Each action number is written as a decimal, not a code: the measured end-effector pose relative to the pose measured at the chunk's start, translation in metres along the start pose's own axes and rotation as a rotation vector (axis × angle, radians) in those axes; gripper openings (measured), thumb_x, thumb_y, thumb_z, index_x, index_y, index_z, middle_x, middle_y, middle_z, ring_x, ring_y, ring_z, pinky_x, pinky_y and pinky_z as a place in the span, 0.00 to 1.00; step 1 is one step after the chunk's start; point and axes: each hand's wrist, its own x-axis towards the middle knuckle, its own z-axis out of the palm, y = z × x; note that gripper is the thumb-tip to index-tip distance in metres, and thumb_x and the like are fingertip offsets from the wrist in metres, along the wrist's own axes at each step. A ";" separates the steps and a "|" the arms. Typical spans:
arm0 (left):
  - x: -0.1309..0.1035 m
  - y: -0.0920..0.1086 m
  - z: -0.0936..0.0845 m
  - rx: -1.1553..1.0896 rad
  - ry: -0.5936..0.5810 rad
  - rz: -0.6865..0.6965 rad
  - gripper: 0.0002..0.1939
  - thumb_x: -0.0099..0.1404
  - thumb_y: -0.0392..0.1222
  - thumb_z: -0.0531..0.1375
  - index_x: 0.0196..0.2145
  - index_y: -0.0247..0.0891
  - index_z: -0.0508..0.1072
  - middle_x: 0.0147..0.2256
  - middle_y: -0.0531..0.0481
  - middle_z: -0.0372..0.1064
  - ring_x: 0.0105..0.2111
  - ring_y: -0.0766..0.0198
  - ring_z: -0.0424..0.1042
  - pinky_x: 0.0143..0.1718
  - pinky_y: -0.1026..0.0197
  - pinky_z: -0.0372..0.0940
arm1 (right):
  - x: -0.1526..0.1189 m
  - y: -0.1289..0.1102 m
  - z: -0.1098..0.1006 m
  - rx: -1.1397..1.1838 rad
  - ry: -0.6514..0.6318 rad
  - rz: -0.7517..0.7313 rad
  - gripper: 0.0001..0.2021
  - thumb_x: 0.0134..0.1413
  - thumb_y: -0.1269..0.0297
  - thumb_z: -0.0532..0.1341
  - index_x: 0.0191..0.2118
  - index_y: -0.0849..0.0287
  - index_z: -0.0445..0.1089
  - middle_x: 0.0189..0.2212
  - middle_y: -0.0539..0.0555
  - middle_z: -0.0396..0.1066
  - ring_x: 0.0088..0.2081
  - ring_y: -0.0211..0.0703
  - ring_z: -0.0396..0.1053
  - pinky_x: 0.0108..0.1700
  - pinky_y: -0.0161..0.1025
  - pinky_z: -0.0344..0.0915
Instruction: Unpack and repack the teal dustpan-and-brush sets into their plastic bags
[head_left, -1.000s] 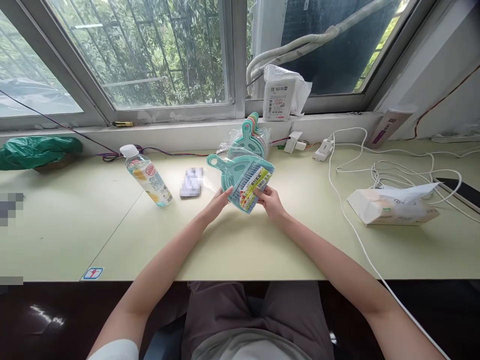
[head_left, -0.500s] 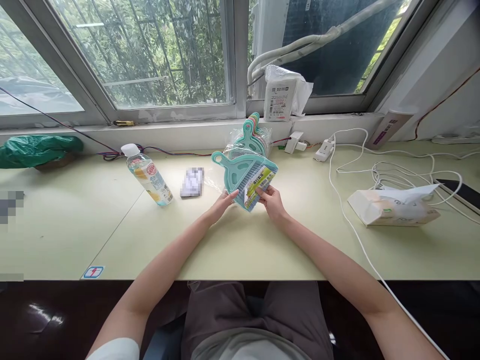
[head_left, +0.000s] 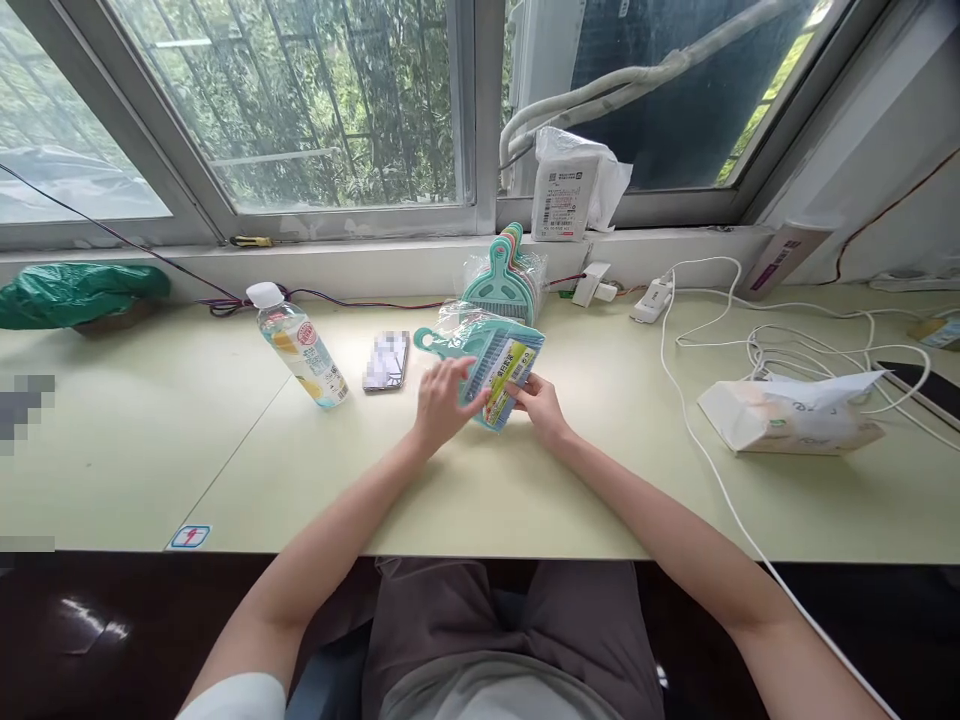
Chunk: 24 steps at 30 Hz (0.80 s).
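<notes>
A teal mini dustpan and brush set [head_left: 457, 345], with a yellow-green and white label, lies tilted in a clear plastic bag above the table. My right hand [head_left: 541, 407] grips its lower right edge, thumb on the label. My left hand [head_left: 444, 400] is over the lower left side of the set with fingers spread and bent, the thumb reaching to the label; whether the fingertips press on it I cannot tell. Behind it stands a stack of similar teal and coloured sets [head_left: 504, 280] in clear wrap, against the sill.
Left of my hands are a phone [head_left: 386, 362], partly blurred, and a drink bottle [head_left: 300, 350] with a white cap. To the right are a tissue pack [head_left: 780, 430], tangled white cables [head_left: 795, 350] and a power adapter [head_left: 651, 300]. A green plastic bag [head_left: 82, 295] lies far left.
My left hand has let go of the set's lower left edge and lifted over its front, fingers spread. The set has tipped slightly and moved a little left; my right hand keeps its grip.
</notes>
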 end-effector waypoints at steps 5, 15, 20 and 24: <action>-0.007 0.011 0.011 0.292 -0.106 0.060 0.15 0.63 0.36 0.53 0.48 0.44 0.69 0.45 0.43 0.64 0.44 0.54 0.62 0.43 0.54 0.56 | -0.001 0.000 0.002 -0.007 -0.057 -0.014 0.24 0.34 0.51 0.71 0.39 0.58 0.72 0.37 0.54 0.77 0.37 0.48 0.75 0.39 0.48 0.73; -0.007 0.022 0.009 0.430 -0.214 0.070 0.13 0.60 0.32 0.52 0.42 0.40 0.69 0.45 0.40 0.64 0.42 0.53 0.64 0.37 0.55 0.59 | -0.002 0.001 0.002 -0.038 -0.090 -0.004 0.23 0.34 0.51 0.71 0.37 0.58 0.72 0.34 0.53 0.77 0.36 0.47 0.74 0.37 0.45 0.74; -0.007 0.022 0.012 0.429 -0.294 0.044 0.12 0.62 0.33 0.50 0.40 0.39 0.69 0.36 0.45 0.66 0.32 0.60 0.67 0.27 0.61 0.55 | -0.004 0.000 0.002 -0.040 -0.088 -0.005 0.23 0.35 0.50 0.71 0.38 0.58 0.72 0.37 0.54 0.77 0.37 0.47 0.75 0.38 0.46 0.74; -0.008 0.021 0.012 0.399 -0.302 0.058 0.12 0.61 0.32 0.50 0.40 0.37 0.69 0.34 0.45 0.66 0.31 0.59 0.68 0.28 0.60 0.55 | -0.005 -0.001 0.002 -0.036 -0.080 -0.002 0.23 0.35 0.50 0.70 0.38 0.58 0.72 0.37 0.55 0.77 0.37 0.47 0.75 0.39 0.46 0.74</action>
